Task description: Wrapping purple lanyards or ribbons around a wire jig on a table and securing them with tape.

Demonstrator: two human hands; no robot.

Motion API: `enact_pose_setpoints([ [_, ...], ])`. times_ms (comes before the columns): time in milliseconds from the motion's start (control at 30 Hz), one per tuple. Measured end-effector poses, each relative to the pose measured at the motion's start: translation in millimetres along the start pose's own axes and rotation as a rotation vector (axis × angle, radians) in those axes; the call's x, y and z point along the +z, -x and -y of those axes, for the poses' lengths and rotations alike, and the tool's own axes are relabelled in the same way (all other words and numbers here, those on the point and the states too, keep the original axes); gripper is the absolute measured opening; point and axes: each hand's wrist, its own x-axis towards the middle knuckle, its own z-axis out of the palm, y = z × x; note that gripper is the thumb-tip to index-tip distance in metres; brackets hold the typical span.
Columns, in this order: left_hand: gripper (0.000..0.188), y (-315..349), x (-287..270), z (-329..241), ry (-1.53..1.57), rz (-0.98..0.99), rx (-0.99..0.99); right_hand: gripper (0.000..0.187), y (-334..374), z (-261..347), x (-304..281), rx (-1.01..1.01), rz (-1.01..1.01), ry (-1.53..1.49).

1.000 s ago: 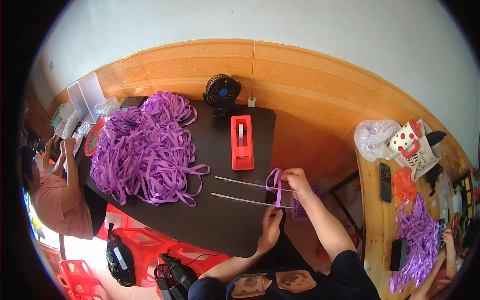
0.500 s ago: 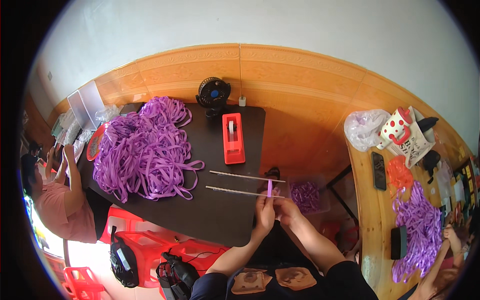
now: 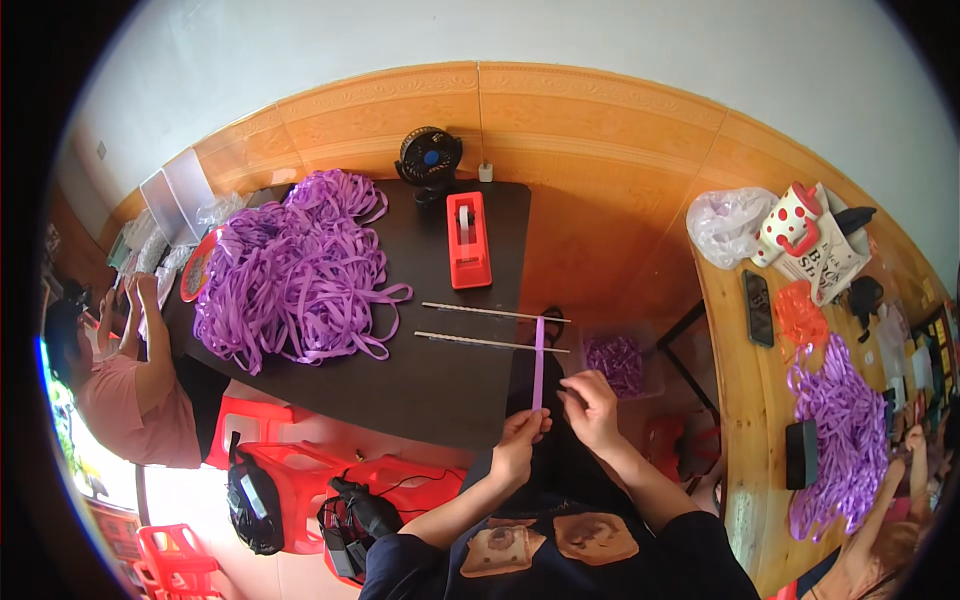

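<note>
Two thin metal rods [image 3: 470, 341], resembling chopsticks, stick out side by side past the right edge of the dark table. A purple ribbon [image 3: 539, 370] passes around their outer ends and runs straight down toward me. My left hand [image 3: 518, 446] pinches the lower end of this ribbon between thumb and fingers. Right of the ribbon and apart from it, my right hand [image 3: 593, 408] is raised with curled fingers; whether anything is in them is hidden. A large heap of purple ribbon [image 3: 295, 275] covers the table's left part.
On the dark table [image 3: 440, 390] stand a red tape dispenser [image 3: 469, 245] and a black fan [image 3: 430, 160]. Below its edge sits a bin of purple pieces [image 3: 615, 365]. A wooden table [image 3: 740, 430] at right bears more ribbon and a phone [image 3: 758, 308]. Other people work at both sides.
My left hand has drawn down toward me, and a longer stretch of ribbon shows below the rods. My right hand has come away from the ribbon, to the right.
</note>
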Motion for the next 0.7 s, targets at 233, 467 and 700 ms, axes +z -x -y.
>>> enact_pose_setpoints([
  [233,0.023,4,-17,6,0.008,0.044,-0.008,0.02,-18,15,3,-0.603,0.17,0.434],
  [467,0.022,13,-27,-5,0.064,0.146,-0.213,0.016,-17,12,8,-0.699,0.133,0.433],
  [700,0.014,16,-31,-9,0.103,0.124,-0.256,0.019,-14,12,9,-0.658,0.13,0.433],
])
